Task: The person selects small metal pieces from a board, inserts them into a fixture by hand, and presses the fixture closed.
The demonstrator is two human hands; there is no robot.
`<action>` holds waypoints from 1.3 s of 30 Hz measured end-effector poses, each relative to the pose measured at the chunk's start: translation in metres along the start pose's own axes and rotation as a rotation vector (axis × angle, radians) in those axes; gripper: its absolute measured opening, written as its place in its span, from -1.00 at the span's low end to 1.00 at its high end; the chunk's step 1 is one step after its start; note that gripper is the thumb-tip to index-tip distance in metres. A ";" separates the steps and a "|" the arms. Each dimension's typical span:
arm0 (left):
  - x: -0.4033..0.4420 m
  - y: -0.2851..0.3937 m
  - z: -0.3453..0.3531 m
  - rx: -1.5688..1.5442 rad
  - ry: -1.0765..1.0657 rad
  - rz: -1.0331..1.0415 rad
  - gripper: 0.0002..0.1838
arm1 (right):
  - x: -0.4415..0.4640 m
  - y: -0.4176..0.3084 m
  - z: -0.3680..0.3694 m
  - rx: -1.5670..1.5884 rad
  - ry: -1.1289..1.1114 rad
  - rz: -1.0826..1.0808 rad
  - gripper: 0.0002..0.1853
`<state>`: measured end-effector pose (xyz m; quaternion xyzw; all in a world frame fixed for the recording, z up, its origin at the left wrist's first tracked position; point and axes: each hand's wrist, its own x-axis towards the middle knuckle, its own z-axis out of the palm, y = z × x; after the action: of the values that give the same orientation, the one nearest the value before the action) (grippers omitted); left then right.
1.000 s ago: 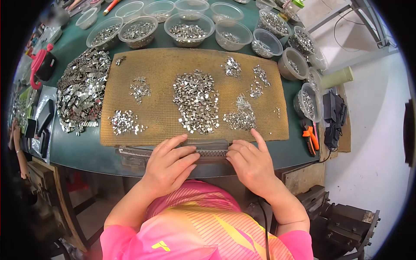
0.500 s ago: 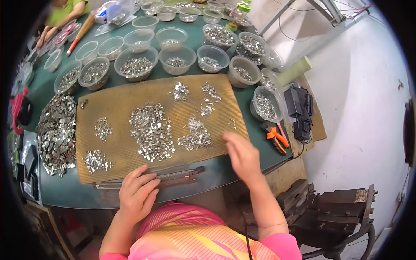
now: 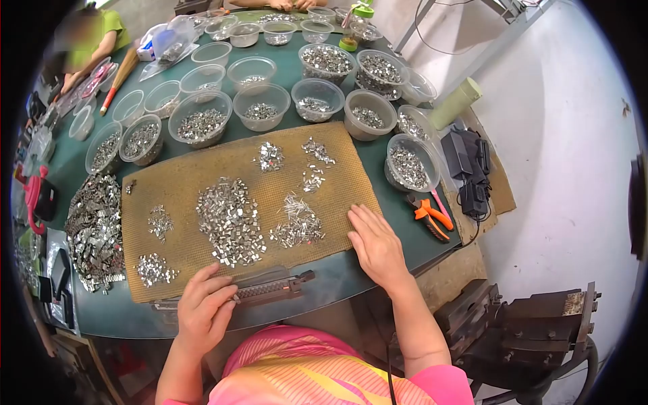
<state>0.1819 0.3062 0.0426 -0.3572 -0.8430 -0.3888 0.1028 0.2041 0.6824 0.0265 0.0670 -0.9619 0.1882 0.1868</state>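
Observation:
My left hand (image 3: 206, 304) rests over the left part of a dark metal jig (image 3: 273, 287) at the table's front edge, its fingers apart and touching the jig. A row of small links shows in the jig's channel. My right hand (image 3: 376, 246) lies with spread fingers on the right edge of the brown textured mat (image 3: 175, 182). Nothing shows in either hand. On the mat lie a large pile of small silver pieces (image 3: 231, 223), a pile of thin silver pins (image 3: 298, 223) and several smaller piles.
Plastic bowls (image 3: 261, 108) of metal parts line the mat's back and right. Linked metal strips (image 3: 94, 233) are heaped left. Orange-handled pliers (image 3: 432, 217) lie right, beside black adapters (image 3: 466, 162). A person in green (image 3: 111, 34) sits back left; another person's hands (image 3: 290, 4) show behind.
The view has turned to the right. My right hand has left the jig and come down on the mat's right side. My left hand has stayed at the jig.

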 end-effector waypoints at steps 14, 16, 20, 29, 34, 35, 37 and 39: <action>0.109 0.008 0.014 0.043 -0.147 0.338 -0.66 | 0.003 0.018 -0.014 0.173 0.193 0.206 -0.90; 0.124 0.007 0.029 0.023 -0.146 0.389 -0.68 | 0.007 0.019 -0.010 0.121 0.196 0.177 -0.90; 0.150 0.010 0.054 -0.027 -0.214 0.359 -0.75 | 0.007 0.019 -0.006 0.051 0.188 0.154 -0.90; 0.193 0.006 0.130 -0.012 -0.294 0.383 -0.85 | 0.014 0.023 0.003 -0.056 0.157 0.154 -0.89; 0.199 0.001 0.160 0.020 -0.326 0.396 -0.89 | 0.016 0.027 0.000 -0.014 0.119 0.143 -0.87; 0.199 0.001 0.162 0.033 -0.339 0.393 -0.90 | 0.016 0.025 -0.004 -0.015 0.106 0.136 -0.87; 0.198 0.003 0.164 0.061 -0.368 0.382 -0.89 | 0.015 0.020 -0.008 -0.051 0.098 0.105 -0.86; 0.199 0.004 0.166 0.046 -0.330 0.423 -0.92 | 0.012 0.017 -0.009 -0.124 0.106 0.059 -0.86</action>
<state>0.0577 0.5324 0.0223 -0.5816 -0.7635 -0.2761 0.0511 0.1927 0.7006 0.0333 0.0167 -0.9619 0.1373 0.2358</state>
